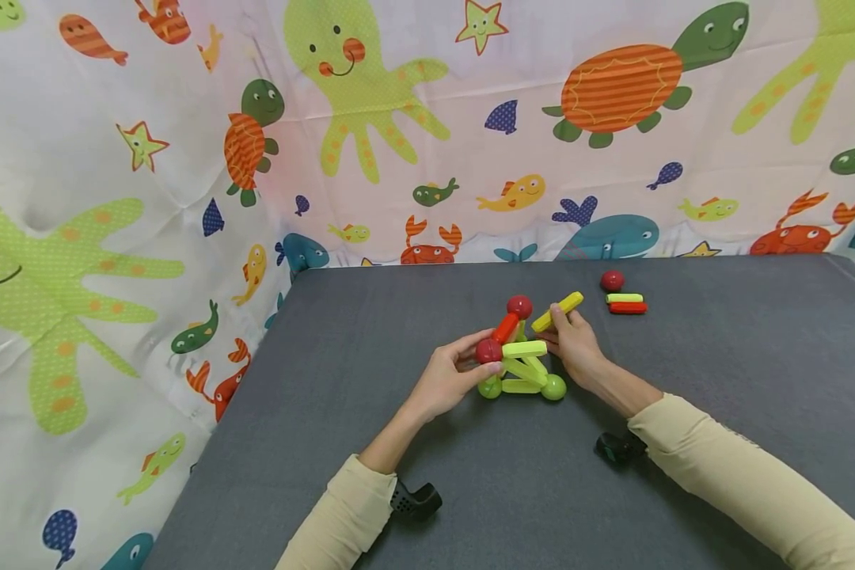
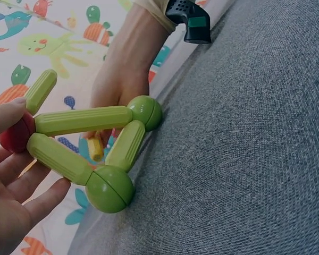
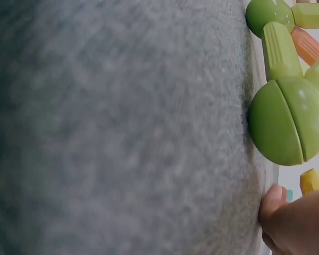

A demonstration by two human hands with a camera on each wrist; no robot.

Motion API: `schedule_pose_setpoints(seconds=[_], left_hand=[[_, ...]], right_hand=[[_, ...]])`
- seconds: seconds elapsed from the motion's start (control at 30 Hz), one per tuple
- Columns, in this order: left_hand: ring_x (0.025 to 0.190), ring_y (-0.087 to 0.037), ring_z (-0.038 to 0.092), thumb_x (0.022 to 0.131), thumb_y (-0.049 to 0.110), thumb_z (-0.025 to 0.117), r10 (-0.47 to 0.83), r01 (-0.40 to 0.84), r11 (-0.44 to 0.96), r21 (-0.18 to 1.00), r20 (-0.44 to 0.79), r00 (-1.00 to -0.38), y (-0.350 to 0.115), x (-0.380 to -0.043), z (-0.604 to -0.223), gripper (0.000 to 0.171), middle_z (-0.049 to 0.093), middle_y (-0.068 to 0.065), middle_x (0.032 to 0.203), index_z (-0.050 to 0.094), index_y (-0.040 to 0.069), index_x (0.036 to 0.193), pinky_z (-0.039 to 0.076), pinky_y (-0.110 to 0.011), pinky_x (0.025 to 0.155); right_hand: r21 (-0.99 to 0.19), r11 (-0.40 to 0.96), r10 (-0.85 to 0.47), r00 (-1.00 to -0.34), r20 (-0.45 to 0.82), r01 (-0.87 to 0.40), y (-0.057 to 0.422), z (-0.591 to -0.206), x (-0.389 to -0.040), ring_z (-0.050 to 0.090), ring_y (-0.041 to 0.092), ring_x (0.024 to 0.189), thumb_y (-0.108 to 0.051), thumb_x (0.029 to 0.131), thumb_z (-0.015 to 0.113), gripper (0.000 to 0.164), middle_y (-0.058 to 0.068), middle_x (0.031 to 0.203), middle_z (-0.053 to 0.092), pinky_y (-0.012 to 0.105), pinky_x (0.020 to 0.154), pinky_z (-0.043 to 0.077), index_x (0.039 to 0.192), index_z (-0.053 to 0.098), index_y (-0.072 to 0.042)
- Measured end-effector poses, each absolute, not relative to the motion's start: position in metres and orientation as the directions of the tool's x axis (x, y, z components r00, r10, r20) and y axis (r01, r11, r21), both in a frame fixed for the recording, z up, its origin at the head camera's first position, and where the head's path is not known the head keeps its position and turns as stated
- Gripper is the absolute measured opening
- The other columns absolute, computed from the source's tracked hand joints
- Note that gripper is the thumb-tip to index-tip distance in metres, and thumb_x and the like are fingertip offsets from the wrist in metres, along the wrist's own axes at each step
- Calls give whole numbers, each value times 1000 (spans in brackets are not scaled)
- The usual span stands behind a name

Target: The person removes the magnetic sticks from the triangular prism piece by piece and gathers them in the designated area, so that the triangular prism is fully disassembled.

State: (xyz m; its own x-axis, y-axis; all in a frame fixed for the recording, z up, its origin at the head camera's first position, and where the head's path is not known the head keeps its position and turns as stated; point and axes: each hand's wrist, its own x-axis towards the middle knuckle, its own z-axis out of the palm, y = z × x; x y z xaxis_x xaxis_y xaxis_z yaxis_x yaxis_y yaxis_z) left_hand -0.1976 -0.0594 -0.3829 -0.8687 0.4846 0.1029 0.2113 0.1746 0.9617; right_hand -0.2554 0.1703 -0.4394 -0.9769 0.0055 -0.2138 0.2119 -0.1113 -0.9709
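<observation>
My left hand (image 1: 450,378) grips a red ball (image 1: 488,351) at the near top corner of a structure of sticks and balls. Green balls (image 1: 553,387) and light green sticks (image 1: 521,386) form its base on the table. An orange-red stick (image 1: 505,328) links the gripped ball to another red ball (image 1: 519,307) behind it. From the gripped ball a light green stick (image 1: 524,349) points right, its far end free in the left wrist view. Right of the structure, my right hand (image 1: 577,348) pinches a yellow stick (image 1: 557,312), tilted up to the right and apart from the balls.
Farther back on the grey table (image 1: 727,380) lie a loose red ball (image 1: 612,280), a light green stick (image 1: 624,298) and a red stick (image 1: 628,308). A curtain (image 1: 413,150) printed with sea animals borders the table behind and on the left.
</observation>
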Motion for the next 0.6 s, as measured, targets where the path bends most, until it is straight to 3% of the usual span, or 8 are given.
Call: schedule_pose_setpoints(seconds=[0.13, 0.27, 0.4, 0.6], left_hand=[[107, -20, 61, 91, 8, 65, 484, 211, 177, 961, 102, -869, -60, -198, -383, 51, 60, -16, 122, 47, 1, 139, 50, -28, 85], [107, -21, 61, 91, 7, 65, 487, 213, 170, 962, 106, -867, -60, -198, -383, 51, 60, -17, 122, 47, 1, 139, 50, -28, 85], [108, -22, 61, 91, 7, 65, 484, 212, 166, 963, 108, -868, -60, -199, -382, 51, 60, -17, 122, 47, 1, 139, 50, -28, 86], [110, -23, 60, 91, 7, 65, 477, 198, 168, 966, 97, -874, -61, -200, -383, 51, 59, -17, 125, 47, 0, 139, 49, -29, 88]], right_hand=[[-972, -146, 87, -977, -195, 182, 172, -437, -256, 60, 5, 82, -28, 103, 42, 40, 12, 107, 53, 20, 79, 50, 129, 30, 1], [-963, -202, 91, -976, -198, 177, 178, -434, -255, 66, 9, 75, -22, 102, 44, 44, 10, 101, 57, 27, 78, 52, 132, 16, -5], [-955, -238, 82, -976, -204, 180, 186, -431, -253, 68, 16, 80, -26, 104, 40, 46, 15, 107, 55, 34, 82, 51, 134, 11, -8], [-939, -285, 107, -967, -230, 192, 200, -429, -253, 67, 15, 79, -31, 103, 36, 37, 20, 113, 48, 32, 82, 51, 129, 20, -9]])
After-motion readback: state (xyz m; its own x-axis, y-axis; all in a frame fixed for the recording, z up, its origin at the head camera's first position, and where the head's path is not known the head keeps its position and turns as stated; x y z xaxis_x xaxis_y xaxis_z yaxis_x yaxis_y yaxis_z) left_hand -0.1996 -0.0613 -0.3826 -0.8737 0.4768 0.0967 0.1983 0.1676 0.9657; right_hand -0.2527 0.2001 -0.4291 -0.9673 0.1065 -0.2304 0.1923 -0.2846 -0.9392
